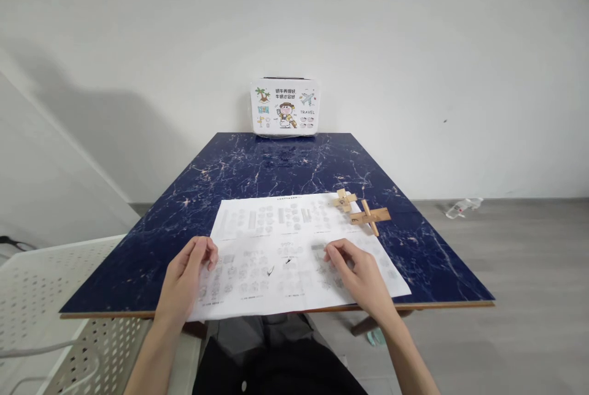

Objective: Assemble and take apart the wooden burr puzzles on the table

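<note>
A large white printed sheet (pixel 276 229) with rows of small faint figures lies on the table, overhanging its near edge slightly. My left hand (pixel 184 275) rests at the sheet's left edge, fingers curled in, with nothing visible in them. On the right part of the sheet lies my right hand (pixel 356 269), also loosely closed, its fingertips near the paper. A small wooden cross piece (pixel 343 200) marked G sits at the sheet's far right corner. Beside it is a larger wooden cross piece (pixel 370 217) marked E. Two small dark marks or bits show mid-sheet, too small to name.
The blue marble-patterned table (pixel 285 168) has a wooden near edge. At its far end a white cartoon-printed case (pixel 285 107) stands by the wall. A white perforated rack (pixel 55 297) with a cable is on the left. A clear plastic item (pixel 462 208) lies on the floor.
</note>
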{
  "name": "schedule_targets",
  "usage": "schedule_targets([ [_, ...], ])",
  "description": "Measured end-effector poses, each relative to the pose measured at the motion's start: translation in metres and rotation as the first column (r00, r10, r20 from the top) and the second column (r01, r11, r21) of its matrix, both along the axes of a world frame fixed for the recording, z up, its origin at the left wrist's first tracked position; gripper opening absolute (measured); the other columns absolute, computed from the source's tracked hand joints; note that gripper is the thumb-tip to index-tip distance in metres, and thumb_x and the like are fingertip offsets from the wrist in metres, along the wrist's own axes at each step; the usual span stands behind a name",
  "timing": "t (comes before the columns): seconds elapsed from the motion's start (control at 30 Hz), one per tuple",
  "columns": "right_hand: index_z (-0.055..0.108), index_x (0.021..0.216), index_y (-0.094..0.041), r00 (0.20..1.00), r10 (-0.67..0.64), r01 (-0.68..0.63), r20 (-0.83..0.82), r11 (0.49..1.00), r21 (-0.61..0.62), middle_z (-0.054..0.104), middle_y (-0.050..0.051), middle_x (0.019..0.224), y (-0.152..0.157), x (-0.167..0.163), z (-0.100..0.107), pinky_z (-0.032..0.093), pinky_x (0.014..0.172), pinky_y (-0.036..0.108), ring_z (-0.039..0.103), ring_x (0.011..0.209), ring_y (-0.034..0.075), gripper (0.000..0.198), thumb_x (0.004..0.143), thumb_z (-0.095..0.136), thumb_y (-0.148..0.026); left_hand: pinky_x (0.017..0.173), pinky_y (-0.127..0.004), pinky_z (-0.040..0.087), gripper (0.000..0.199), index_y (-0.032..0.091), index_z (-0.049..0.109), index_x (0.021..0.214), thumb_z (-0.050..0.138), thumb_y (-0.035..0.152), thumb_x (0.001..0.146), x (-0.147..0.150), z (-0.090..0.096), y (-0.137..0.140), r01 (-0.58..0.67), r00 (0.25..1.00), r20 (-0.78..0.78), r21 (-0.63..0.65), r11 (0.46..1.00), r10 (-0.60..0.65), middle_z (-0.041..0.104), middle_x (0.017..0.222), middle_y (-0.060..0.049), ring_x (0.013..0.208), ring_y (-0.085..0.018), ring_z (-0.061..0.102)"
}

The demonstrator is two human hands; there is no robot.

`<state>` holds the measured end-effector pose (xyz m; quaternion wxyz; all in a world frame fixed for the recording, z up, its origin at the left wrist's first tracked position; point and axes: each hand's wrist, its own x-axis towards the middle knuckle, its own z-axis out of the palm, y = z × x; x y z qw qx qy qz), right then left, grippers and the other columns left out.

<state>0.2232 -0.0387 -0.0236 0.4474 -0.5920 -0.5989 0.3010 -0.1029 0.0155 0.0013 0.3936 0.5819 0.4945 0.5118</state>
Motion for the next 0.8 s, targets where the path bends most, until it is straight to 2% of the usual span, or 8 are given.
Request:
schedule_targets([
  [0.1, 0.066, 0.087, -0.022, 1.0, -0.006, 0.006, 0.005, 1.0, 0.007, 0.073, 0.003, 0.083, 0.0001, -0.0001, 0.0004, 0.039, 0.064, 0.029, 0.058, 0.069, 0.019, 0.037, 0.104, 0.049, -0.05, 0.068, -0.028, 0.036, 0.036, 0.022, 0.058, 0.08, 0.054, 0.049, 0.102, -0.0006, -0.0004, 0.0, -0.009, 0.996, 0.084, 0.004, 1.0, 0.009, 0.047, 0.066, 0.002, 0.067, -0.016, 0.041],
  [0.3, 0.066, 0.087, -0.022, 1.0, -0.009, 0.009, 0.015, 1.0, 0.008, 0.074, 0.003, 0.084, -0.0007, -0.0004, 0.0007, 0.041, 0.067, 0.029, 0.06, 0.07, 0.019, 0.037, 0.104, 0.049, -0.05, 0.066, -0.028, 0.035, 0.035, 0.021, 0.059, 0.081, 0.054, 0.047, 0.103, -0.0002, -0.0008, -0.0009, -0.027, 0.993, 0.111, -0.004, 1.0, 0.027, 0.047, 0.065, 0.002, 0.066, -0.015, 0.041],
  [0.53, 0.066, 0.087, -0.022, 1.0, -0.014, 0.014, 0.009, 1.0, -0.001, 0.074, 0.004, 0.085, -0.001, -0.0013, 0.0003, 0.041, 0.063, 0.029, 0.058, 0.067, 0.019, 0.038, 0.103, 0.05, -0.052, 0.062, -0.027, 0.034, 0.031, 0.021, 0.055, 0.078, 0.055, 0.04, 0.103, 0.0021, -0.0005, -0.0013, -0.046, 0.976, 0.212, -0.024, 0.999, 0.05, 0.039, 0.066, 0.003, 0.063, -0.014, 0.038],
  [0.8, 0.066, 0.088, -0.022, 1.0, -0.005, 0.004, 0.016, 1.0, 0.004, 0.074, 0.003, 0.086, -0.0009, -0.0011, -0.0006, 0.04, 0.064, 0.029, 0.059, 0.07, 0.019, 0.038, 0.104, 0.049, -0.052, 0.06, -0.027, 0.033, 0.033, 0.021, 0.053, 0.074, 0.051, 0.036, 0.104, 0.0038, 0.0018, -0.0019, -0.064, 0.979, 0.194, -0.005, 0.998, 0.064, 0.039, 0.065, 0.003, 0.062, -0.014, 0.037],
])
